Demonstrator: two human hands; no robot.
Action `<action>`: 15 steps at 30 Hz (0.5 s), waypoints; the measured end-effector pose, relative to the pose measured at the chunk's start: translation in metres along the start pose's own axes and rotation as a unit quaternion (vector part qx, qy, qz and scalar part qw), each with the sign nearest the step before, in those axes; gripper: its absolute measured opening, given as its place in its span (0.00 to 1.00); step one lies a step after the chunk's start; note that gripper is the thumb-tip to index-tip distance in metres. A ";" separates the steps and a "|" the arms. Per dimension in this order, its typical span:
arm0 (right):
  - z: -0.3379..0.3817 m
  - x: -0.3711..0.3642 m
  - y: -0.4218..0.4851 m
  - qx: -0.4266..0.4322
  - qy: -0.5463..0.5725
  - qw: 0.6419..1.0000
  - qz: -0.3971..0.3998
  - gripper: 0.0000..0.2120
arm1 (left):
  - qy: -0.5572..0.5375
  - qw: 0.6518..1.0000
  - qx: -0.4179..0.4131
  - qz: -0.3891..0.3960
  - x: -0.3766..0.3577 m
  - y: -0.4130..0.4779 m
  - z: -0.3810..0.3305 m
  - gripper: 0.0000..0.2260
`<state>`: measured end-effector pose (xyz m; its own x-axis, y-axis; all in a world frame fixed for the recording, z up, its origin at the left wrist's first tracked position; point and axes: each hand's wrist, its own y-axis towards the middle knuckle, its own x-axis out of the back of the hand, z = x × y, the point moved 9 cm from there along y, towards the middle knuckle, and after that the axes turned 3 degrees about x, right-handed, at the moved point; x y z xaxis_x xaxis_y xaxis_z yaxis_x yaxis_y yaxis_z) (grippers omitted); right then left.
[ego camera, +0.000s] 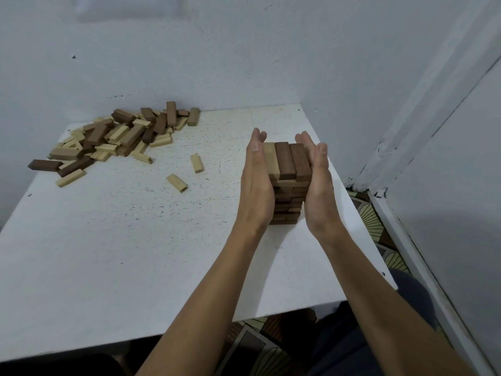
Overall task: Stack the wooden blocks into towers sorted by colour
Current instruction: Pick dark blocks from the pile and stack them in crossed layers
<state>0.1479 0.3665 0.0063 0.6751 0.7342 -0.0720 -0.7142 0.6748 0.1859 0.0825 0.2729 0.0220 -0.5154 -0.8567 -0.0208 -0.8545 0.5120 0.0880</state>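
With left hand point(256, 183) and right hand point(318, 185) flat, fingers point(255, 143) straight, pressing opposite sides of the tower point(288, 161) near the table's point(135, 240) right edge, uneven pressure could shear layers and topple it.

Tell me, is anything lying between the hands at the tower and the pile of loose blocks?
Only two stray blocks lie flat on the table between them: a farther light block and a nearer light block. The left hand and right hand flank the tower; the pile sits far left. Nothing upright blocks the reach.
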 end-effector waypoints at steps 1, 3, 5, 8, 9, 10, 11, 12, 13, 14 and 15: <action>0.002 0.001 0.000 0.001 0.002 1.000 0.001 0.39 | -0.001 1.000 0.001 0.000 0.001 0.000 0.001 0.30; 0.004 0.003 0.000 0.002 0.001 1.000 0.003 0.40 | -0.003 1.000 0.008 0.002 0.001 -0.002 0.004 0.30; 0.005 0.003 0.001 0.002 -0.010 1.000 0.005 0.40 | -0.004 1.000 0.012 0.005 0.000 -0.003 0.007 0.30; 0.001 0.001 0.001 -0.005 -0.021 1.000 0.009 0.38 | -0.005 1.000 0.015 0.008 -0.001 -0.004 0.010 0.28; -0.001 0.000 0.000 -0.010 -0.015 1.000 0.012 0.36 | -0.005 1.000 0.017 0.009 -0.002 -0.004 0.010 0.28; -0.003 -0.002 0.000 -0.014 -0.008 1.000 0.016 0.34 | -0.006 1.000 0.018 0.012 -0.002 -0.004 0.011 0.27; -0.004 -0.003 0.000 -0.016 -0.002 1.000 0.019 0.33 | -0.007 1.000 0.018 0.015 -0.002 -0.004 0.011 0.26; -0.004 -0.004 0.001 -0.018 0.001 1.000 0.021 0.32 | -0.009 1.000 0.018 0.017 -0.003 -0.004 0.010 0.26; -0.004 -0.005 0.001 -0.020 0.005 1.000 0.022 0.31 | -0.011 1.000 0.017 0.019 -0.003 -0.004 0.010 0.26; -0.004 -0.006 0.001 -0.023 0.009 0.999 0.024 0.31 | -0.013 1.000 0.017 0.020 -0.003 -0.004 0.011 0.26; -0.004 -0.006 0.001 -0.026 0.010 0.999 0.025 0.30 | -0.013 1.000 0.016 0.020 -0.002 -0.004 0.011 0.26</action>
<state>0.1422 0.3632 0.0032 0.6343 0.7685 -0.0837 -0.7562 0.6393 0.1396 0.0861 0.2739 0.0108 -0.5501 -0.8339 -0.0448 -0.8348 0.5477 0.0570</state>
